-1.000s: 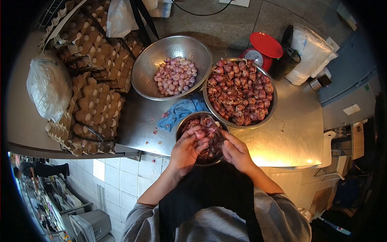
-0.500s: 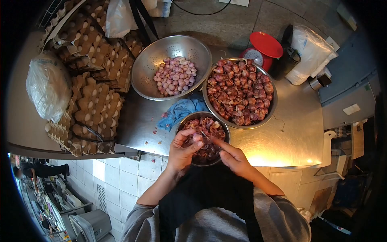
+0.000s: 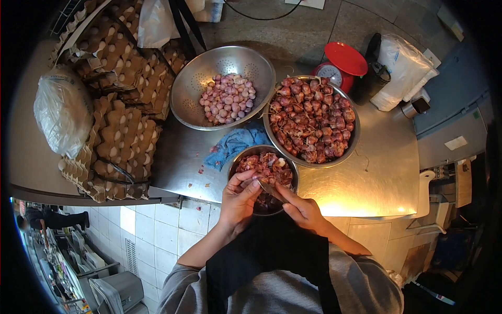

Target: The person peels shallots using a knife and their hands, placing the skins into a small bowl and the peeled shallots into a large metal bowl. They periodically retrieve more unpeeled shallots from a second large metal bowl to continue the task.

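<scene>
Over a small steel bowl of reddish shallot skins, my left hand pinches a shallot, mostly hidden by the fingers. My right hand is closed around a small knife, whose blade lies against the left fingertips. A wide steel bowl heaped with unpeeled red shallots stands beyond the small bowl, to the right. To its left sits a steel colander with peeled pinkish shallots. A crumpled blue cloth lies between the colander and the small bowl.
Stacked egg trays and a filled plastic bag stand at the left. A red dial scale and a white bag are at the back right of the steel table. Another person stands far off at lower left.
The knife has swung lower and its blade now shows more plainly beside the left thumb. The shallot has turned or slipped further behind the left fingers.
</scene>
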A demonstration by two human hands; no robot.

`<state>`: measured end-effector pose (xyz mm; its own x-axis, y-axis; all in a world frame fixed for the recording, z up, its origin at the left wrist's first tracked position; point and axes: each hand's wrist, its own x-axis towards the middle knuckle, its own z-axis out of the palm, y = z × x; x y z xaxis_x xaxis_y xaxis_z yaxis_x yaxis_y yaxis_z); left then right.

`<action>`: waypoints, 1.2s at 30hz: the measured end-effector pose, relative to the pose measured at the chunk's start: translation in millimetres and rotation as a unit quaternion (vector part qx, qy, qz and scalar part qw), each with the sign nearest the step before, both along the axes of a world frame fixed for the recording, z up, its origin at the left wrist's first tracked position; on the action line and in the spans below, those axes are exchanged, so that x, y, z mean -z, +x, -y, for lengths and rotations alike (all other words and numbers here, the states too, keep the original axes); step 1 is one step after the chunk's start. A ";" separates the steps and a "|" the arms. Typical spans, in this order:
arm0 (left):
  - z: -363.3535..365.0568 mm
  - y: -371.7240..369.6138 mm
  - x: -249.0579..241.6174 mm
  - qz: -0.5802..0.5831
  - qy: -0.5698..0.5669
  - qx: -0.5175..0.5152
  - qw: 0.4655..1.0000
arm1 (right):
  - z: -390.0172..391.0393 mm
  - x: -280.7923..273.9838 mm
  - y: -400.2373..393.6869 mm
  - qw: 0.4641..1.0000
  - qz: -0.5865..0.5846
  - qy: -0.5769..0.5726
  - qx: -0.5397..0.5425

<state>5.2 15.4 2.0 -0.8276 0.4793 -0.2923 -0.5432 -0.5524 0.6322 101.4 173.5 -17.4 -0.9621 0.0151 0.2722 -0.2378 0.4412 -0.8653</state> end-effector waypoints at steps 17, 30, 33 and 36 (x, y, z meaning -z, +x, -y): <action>-13.2 18.5 3.4 -0.077 -0.061 0.027 0.995 | 8.1 -2.1 -18.0 0.976 0.092 -0.193 0.043; 0.1 1.5 -1.8 0.033 -0.008 0.041 0.999 | -2.8 -26.0 -16.0 0.944 0.215 -0.244 -0.049; -0.7 3.4 -2.5 -0.010 -0.026 0.065 0.997 | -0.9 -36.6 -16.3 0.952 0.195 -0.229 -0.055; 1.4 3.2 6.2 -0.094 -0.065 0.080 0.990 | -0.3 -29.6 -18.2 0.985 0.095 -0.131 -0.064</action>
